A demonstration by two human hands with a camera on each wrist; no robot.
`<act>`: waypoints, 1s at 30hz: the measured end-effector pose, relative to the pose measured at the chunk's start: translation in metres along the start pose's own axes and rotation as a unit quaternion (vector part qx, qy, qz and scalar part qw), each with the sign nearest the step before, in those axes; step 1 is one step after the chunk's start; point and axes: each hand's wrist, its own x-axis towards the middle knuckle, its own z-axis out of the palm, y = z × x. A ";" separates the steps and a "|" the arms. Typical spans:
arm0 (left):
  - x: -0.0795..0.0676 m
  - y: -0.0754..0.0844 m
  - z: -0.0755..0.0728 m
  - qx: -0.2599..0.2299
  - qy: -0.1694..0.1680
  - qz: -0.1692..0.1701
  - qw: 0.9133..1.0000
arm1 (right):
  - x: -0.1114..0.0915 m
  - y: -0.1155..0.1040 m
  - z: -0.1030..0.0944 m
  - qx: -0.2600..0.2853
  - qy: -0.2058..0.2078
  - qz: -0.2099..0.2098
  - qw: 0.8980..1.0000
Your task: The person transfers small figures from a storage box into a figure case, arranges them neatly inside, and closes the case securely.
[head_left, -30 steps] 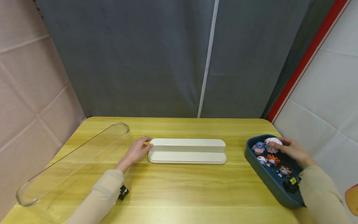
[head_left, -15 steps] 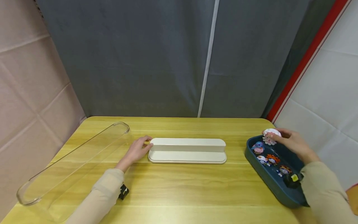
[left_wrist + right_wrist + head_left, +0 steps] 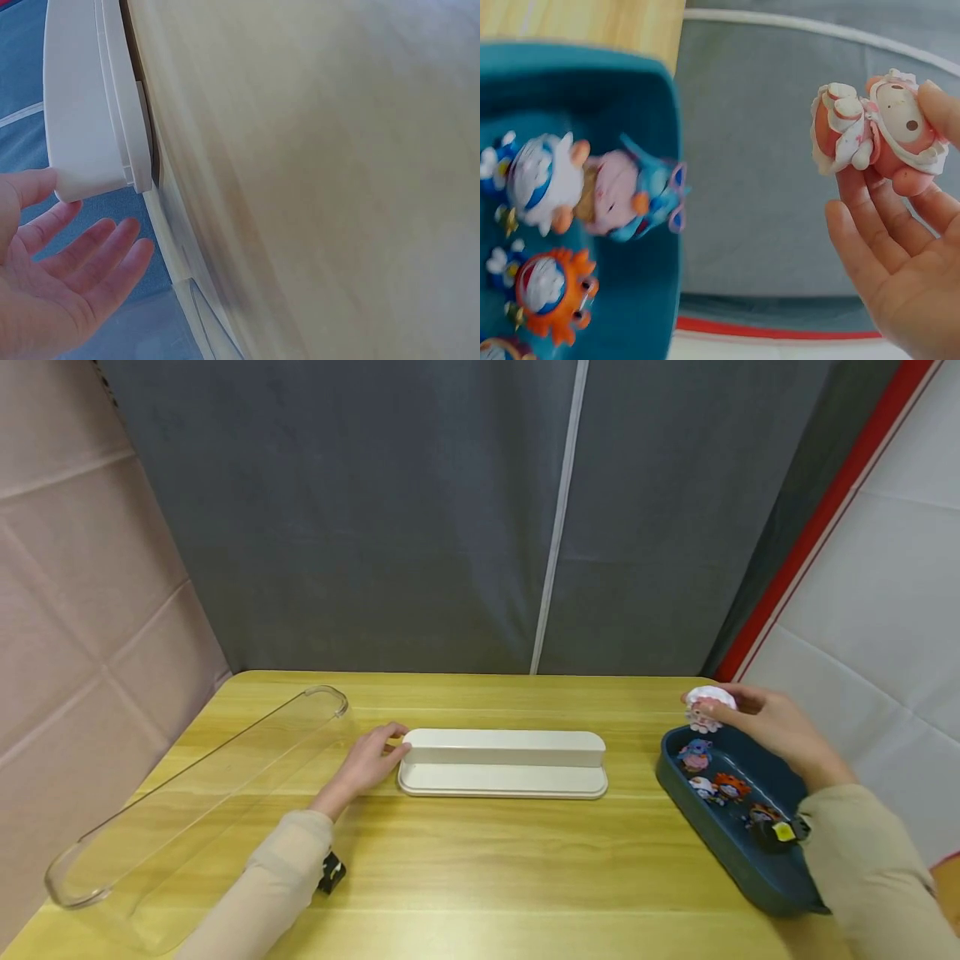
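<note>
In the head view my right hand holds a small pink figurine with a white bonnet above the far end of a dark blue bin. The right wrist view shows the figurine lying sideways between thumb and fingers, beside the bin's wall. My left hand touches the left end of a white stepped stand with thumb and index finger. Seen from the left wrist, the other fingers are spread loosely, off the stand.
Several figurines remain in the bin, among them a blue-and-pink one and an orange-haired one. A long clear plastic cover stands on the left of the wooden table. A grey curtain hangs behind.
My right hand has lifted the bonneted figurine out of the bin and moved it up and slightly left. The left hand and the stand have stayed in place.
</note>
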 end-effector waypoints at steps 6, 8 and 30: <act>0.000 0.001 0.000 -0.003 0.002 -0.002 1.000 | 0.003 -0.017 0.005 -0.007 0.001 -0.016 1.000; 0.000 0.002 0.000 -0.004 0.001 -0.004 1.000 | 0.004 -0.022 0.008 -0.007 0.003 -0.020 1.000; 0.001 0.002 0.000 -0.006 0.001 -0.005 1.000 | 0.019 -0.070 0.060 0.075 -0.040 -0.072 0.994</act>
